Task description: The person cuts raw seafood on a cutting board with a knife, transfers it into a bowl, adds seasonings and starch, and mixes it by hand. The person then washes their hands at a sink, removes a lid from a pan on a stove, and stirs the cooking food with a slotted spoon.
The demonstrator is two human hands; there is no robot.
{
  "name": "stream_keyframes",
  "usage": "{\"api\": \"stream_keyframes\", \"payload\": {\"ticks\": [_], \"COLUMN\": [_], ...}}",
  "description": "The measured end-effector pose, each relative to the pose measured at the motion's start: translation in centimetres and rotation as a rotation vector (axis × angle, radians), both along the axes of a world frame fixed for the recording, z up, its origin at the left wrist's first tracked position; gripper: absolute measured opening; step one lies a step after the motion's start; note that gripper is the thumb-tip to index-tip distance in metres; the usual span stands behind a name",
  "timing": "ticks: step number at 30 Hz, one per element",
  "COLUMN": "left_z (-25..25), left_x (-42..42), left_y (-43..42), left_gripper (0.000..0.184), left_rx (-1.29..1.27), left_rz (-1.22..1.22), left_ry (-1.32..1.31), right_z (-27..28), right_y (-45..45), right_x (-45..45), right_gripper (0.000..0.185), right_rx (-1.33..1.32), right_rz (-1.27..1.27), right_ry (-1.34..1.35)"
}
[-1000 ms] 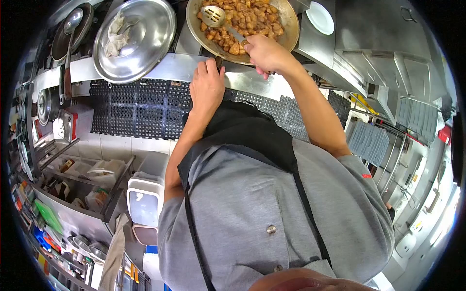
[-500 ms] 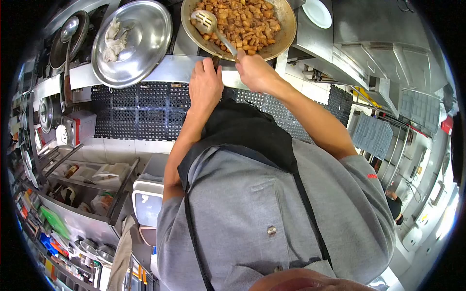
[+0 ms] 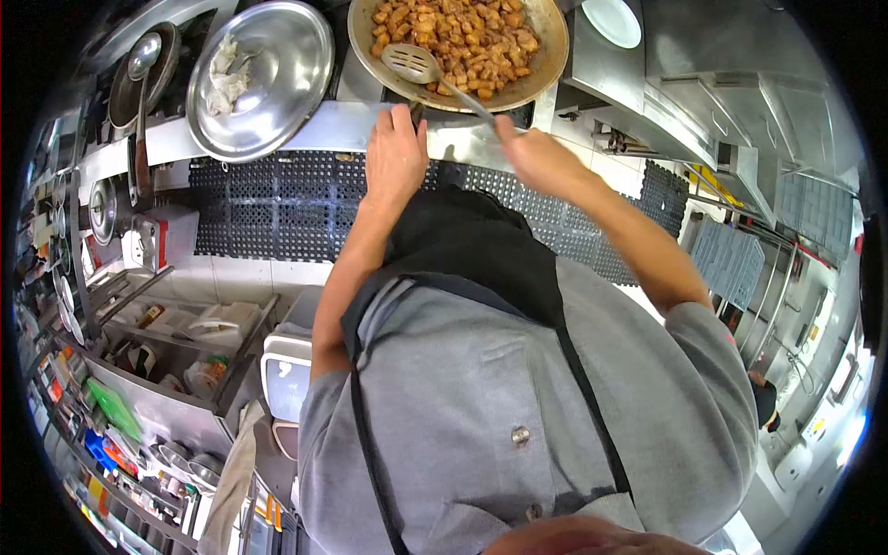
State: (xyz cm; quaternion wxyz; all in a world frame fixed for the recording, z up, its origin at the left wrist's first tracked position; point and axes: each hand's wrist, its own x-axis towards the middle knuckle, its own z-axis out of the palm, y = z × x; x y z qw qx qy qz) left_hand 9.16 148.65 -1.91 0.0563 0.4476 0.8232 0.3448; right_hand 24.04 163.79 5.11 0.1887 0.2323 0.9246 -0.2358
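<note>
A wide pan stands at the top of the view, holding many browned, diced chunks that look like meat. My left hand is closed around the pan's dark handle, of which only the tip shows. My right hand, a little blurred, grips the handle of a metal slotted spoon. The spoon's bowl lies inside the pan, at the near left side of the chunks, and its handle slants down over the rim.
Left of the pan lies a large metal lid with a crumpled white cloth on it. Farther left, a ladle rests in a dark pan. A white plate sits on the right counter. Black matting covers the floor.
My right hand has moved right and down, drawing the slotted spoon's bowl toward the pan's near rim. My left hand stays on the handle. The view has shifted slightly.
</note>
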Motion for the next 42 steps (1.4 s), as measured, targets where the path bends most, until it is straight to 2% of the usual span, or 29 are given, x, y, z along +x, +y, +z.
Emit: {"api": "stream_keyframes", "payload": {"ticks": [2, 4, 7, 9, 10, 12, 17, 20, 22, 25, 28, 30, 31, 34, 35, 37, 38, 40, 41, 42], "left_z": [-0.5, -0.5, -0.2, 0.1, 0.1, 0.0, 0.2, 0.1, 0.1, 0.3, 0.2, 0.0, 0.0, 0.0, 0.0, 0.1, 0.3, 0.9, 1.1, 1.3], "left_x": [0.3, 0.5, 0.1, 0.2, 0.0, 0.2, 0.3, 0.2, 0.2, 0.0, 0.1, -0.1, -0.1, -0.1, 0.0, 0.4, 0.3, -0.4, -0.8, -1.2], "left_y": [-0.3, -0.4, -0.4, -0.4, -0.2, -0.4, -0.3, -0.3, -0.2, -0.4, -0.2, -0.3, -0.3, -0.3, -0.3, -0.3, -0.4, -0.6, -0.7, -0.9], "left_gripper": [0.027, 0.027, 0.028, 0.029, 0.029, 0.029, 0.03, 0.03, 0.03, 0.03, 0.03, 0.031, 0.031, 0.031, 0.032, 0.032, 0.035, 0.038, 0.042, 0.047], "left_rx": [0.045, 0.037, 0.006, -0.023, -0.02, -0.018, -0.038, -0.047, -0.047, -0.02, -0.027, -0.005, -0.012, -0.008, -0.011, -0.015, -0.043, -0.07, -0.088, -0.109], "left_rz": [-0.019, -0.03, -0.002, 0.023, 0.032, 0.024, 0.033, 0.026, 0.021, 0.014, 0.005, -0.007, -0.007, 0.014, 0.02, 0.019, 0.017, 0.014, -0.02, -0.055], "left_ry": [0.021, 0.03, 0.009, -0.008, -0.005, -0.016, -0.025, -0.03, -0.032, -0.038, -0.056, -0.049, -0.043, -0.046, -0.043, -0.039, -0.065, -0.076, -0.125, -0.176], "right_z": [1.1, 0.3, 0.8, 1.0, 0.9, 0.7, -1.0, -3.2, -3.0, -3.2, -2.9, -4.2, -2.2, -3.1, -3.7, -4.0, -4.1, -4.0, -4.1, -4.1], "right_y": [0.9, 1.8, 0.5, 0.8, 1.0, 0.0, -0.3, -1.1, -1.6, -1.6, -1.4, -1.4, -1.5, 0.4, 0.9, 1.8, 1.9, 2.2, 2.1, 2.2], "right_x": [2.5, 1.7, 1.5, 2.5, 2.1, 1.5, -2.3, -2.8, -2.8, -2.0, -1.6, -1.6, -1.3, 0.5, 0.5, 0.5, 0.6, 0.4, 0.1, 0.1], "right_gripper": [0.036, 0.038, 0.032, 0.032, 0.032, 0.042, 0.039, 0.036, 0.036, 0.034, 0.034, 0.036, 0.04, 0.041, 0.041, 0.047, 0.047, 0.048, 0.041, 0.041], "right_rx": [-0.024, 0.008, 0.034, -0.06, -0.058, -0.061, -0.126, -0.028, -0.049, -0.113, -0.129, -0.185, -0.391, -0.692, -0.697, -0.875, -0.877, -0.674, -0.534, -0.538], "right_rz": [0.05, 0.049, 0.099, -0.017, -0.008, -0.214, -0.249, -0.133, -0.155, -0.13, -0.14, -0.152, -0.291, -0.497, -0.503, -0.492, -0.495, -0.41, -0.372, -0.376], "right_ry": [-0.19, -0.034, -0.037, 0.125, 0.128, 0.143, 0.092, 0.152, 0.11, 0.217, 0.131, 0.229, 0.079, 0.084, 0.086, 0.163, 0.169, 0.173, 0.187, 0.195]}}
